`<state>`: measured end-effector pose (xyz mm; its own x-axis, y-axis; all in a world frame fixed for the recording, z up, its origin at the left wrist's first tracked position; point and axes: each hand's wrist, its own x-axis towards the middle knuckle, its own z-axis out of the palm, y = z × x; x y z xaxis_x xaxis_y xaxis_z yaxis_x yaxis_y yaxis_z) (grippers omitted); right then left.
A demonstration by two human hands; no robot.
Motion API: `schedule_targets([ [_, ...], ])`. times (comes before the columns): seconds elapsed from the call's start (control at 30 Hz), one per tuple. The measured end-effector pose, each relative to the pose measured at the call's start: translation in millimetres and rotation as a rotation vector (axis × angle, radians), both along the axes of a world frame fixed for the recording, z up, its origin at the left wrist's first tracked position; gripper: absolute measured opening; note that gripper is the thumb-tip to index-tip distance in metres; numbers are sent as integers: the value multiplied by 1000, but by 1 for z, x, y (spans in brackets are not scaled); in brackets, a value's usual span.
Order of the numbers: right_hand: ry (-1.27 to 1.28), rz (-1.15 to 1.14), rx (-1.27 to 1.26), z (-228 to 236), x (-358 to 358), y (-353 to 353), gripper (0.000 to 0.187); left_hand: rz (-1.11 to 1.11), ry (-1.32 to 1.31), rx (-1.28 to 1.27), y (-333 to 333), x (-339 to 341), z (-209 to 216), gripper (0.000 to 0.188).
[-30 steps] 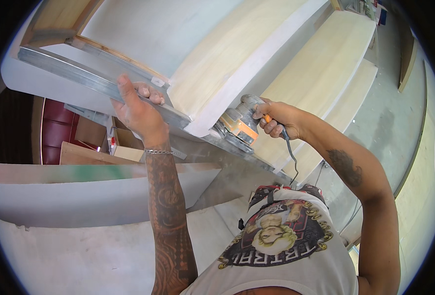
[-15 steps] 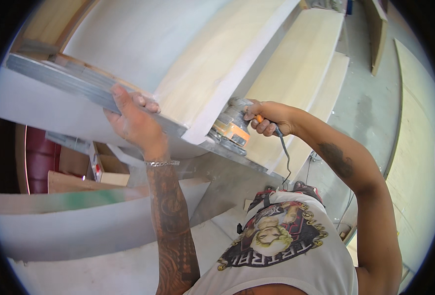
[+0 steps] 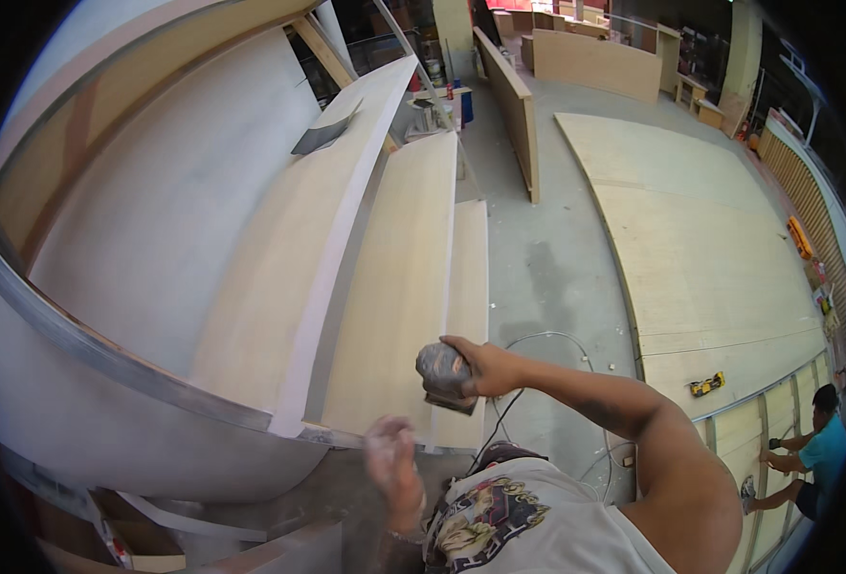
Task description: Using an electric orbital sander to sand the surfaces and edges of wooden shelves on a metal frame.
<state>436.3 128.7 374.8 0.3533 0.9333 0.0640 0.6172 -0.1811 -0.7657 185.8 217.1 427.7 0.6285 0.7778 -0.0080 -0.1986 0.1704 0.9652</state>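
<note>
The hands are apart: the right hand (image 3: 481,366) grips the sander (image 3: 444,375) at the near end of the steps (image 3: 394,258); the left hand (image 3: 394,457), near that end, is too blurred to tell whether closed. Right of the steps, panels (image 3: 701,249) lie on grey floor (image 3: 543,297); farther right, a person (image 3: 823,450).

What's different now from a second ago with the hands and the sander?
The left hand let go of the grey edge and swung right, past the white corner; it's blurred now. The right hand moved the sander right, away from that corner. The view turned, bringing in a person in a teal shirt. The right hand still holds the sander, and the pale boards look unchanged.
</note>
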Motion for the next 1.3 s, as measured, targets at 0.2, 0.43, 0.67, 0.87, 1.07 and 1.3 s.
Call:
schedule_targets([
  [0.2, -262, 127, -271, 73, -37, -48, 95, -438, 18, -1098, 2, 31, -30, 102],
  [0.43, -669, 429, -106, 63, -30, -79, 88, -564, -41, -1159, -22, 54, -30, 74],
  [0.67, -902, 224, 321, 62, -6, -49, 80, -385, -228, -1078, -25, 96, -51, 45],
  [0.87, 1175, -598, 493, -28, -35, -13, 78, 34, -172, -960, -20, 135, -51, 39],
  [1.07, 1137, -366, 264, 17, -39, 29, 80, 333, -88, -602, -34, 158, -34, 44],
  [1.3, 1509, -97, 347, 28, -29, 89, 63, 407, 18, -234, -26, 145, -6, 51],
])
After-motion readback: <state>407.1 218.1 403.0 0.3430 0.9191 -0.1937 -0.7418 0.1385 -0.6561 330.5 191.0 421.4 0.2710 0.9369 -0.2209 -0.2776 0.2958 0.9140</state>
